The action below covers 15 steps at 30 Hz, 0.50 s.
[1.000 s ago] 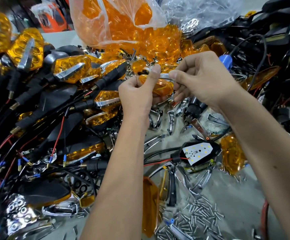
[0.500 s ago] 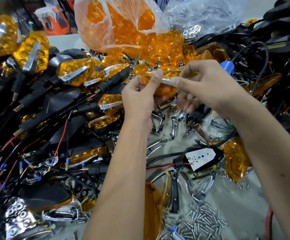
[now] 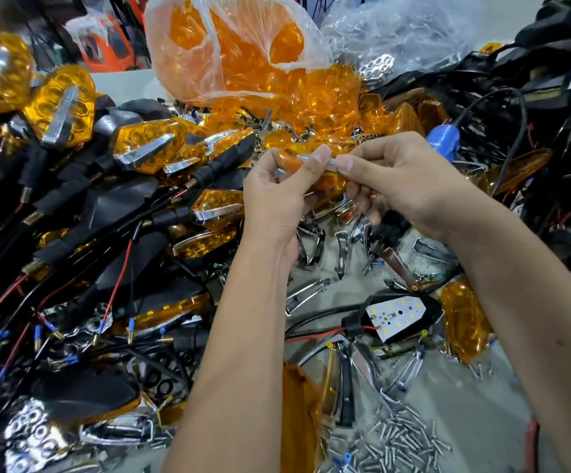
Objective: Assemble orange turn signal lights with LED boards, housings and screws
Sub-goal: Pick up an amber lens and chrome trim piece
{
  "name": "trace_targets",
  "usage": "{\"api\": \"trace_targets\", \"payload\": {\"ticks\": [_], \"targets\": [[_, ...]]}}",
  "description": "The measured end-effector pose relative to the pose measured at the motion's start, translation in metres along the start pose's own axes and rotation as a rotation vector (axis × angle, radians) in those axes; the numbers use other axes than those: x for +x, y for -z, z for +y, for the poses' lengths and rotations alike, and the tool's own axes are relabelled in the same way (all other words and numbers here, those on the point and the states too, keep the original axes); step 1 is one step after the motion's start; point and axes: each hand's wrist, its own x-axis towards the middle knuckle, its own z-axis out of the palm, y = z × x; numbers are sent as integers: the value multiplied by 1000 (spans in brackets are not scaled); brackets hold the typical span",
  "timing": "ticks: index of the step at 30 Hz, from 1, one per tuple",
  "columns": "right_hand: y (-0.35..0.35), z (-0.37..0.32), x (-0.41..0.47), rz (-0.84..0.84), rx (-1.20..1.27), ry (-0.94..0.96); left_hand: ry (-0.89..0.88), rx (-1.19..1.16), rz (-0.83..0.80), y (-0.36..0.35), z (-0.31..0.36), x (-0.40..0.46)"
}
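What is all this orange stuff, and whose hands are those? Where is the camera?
There is no robot here, just a person at work. The camera sits on the person's head and looks down, so you see their own two arms reaching out.

They are building orange blinker lights for vehicles. The left hand and the right hand together hold one orange lens with a shiny silver strip pinched against it.

All around lie parts. A clear plastic bag is full of more orange lenses. On the left is a heap of finished lights with black stalks and wires. Below the right arm lies a black housing with a white LED board inside, the piece that glows. Near the bottom is a pile of small screws.
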Motion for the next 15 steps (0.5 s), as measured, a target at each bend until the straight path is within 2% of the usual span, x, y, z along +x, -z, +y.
{"api": "trace_targets", "payload": {"ticks": [4, 8, 12, 15], "targets": [[-2, 1, 0, 24, -4, 32, -5, 6, 19, -2, 2, -1], [8, -4, -2, 4, 8, 94, -78, 24, -79, 0, 9, -1], [25, -14, -7, 1, -91, 257, -130, 65, -246, 3, 16, -3], [37, -18, -8, 86, -122, 371, -130, 75, -228, 7, 20, -3]]}}
